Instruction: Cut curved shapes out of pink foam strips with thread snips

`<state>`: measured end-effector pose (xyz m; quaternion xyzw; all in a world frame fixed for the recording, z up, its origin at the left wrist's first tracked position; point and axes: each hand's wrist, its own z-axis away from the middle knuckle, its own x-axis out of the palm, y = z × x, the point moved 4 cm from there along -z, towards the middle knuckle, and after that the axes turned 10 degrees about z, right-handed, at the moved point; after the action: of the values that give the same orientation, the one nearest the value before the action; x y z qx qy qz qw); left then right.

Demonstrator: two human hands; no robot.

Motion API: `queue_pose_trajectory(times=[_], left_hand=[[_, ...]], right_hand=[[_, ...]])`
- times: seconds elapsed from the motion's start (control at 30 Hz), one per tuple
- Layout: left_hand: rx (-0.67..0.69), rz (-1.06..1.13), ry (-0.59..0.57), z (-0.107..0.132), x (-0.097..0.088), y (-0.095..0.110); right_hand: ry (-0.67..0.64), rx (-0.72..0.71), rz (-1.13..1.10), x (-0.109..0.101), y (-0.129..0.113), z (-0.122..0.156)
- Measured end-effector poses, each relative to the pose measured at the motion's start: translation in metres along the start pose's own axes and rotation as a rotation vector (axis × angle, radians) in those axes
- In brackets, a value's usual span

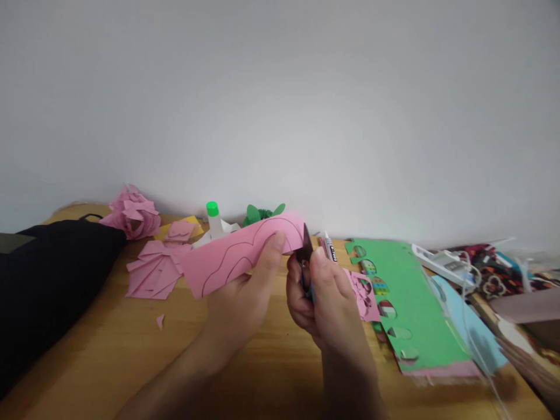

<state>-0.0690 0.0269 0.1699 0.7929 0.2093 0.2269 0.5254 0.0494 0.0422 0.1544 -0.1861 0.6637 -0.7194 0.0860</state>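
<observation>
My left hand (245, 286) grips a pink paper strip (236, 252) with a wavy pencil line drawn on it, thumb on top near its right end. My right hand (324, 291) is closed round the handles of a pair of scissors (305, 252). The dark blades meet the right end of the pink strip. Both hands hover just above the wooden table (131, 356).
Pink paper scraps (155, 268) and a crumpled pink flower (131, 213) lie at left beside a black bag (48, 274). A green-capped glue bottle (214, 220), green leaves (260, 214), a glue tube (329, 249), a green sheet with cut-outs (415, 309) and a white power strip (441, 262) lie behind and right.
</observation>
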Motion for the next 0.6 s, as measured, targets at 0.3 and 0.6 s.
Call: queue_pose_trajectory(times=[0.3, 0.6], left_hand=[[0.061, 0.019, -0.093, -0.0015, 0.0033, 0.0050], [0.041, 0.053, -0.107, -0.0017, 0.0031, 0.0039]], right_hand=[[-0.007, -0.055, -0.028, -0.0015, 0.0027, 0.0015], [-0.027, -0.078, -0.006, -0.0031, 0.0019, 0.0011]])
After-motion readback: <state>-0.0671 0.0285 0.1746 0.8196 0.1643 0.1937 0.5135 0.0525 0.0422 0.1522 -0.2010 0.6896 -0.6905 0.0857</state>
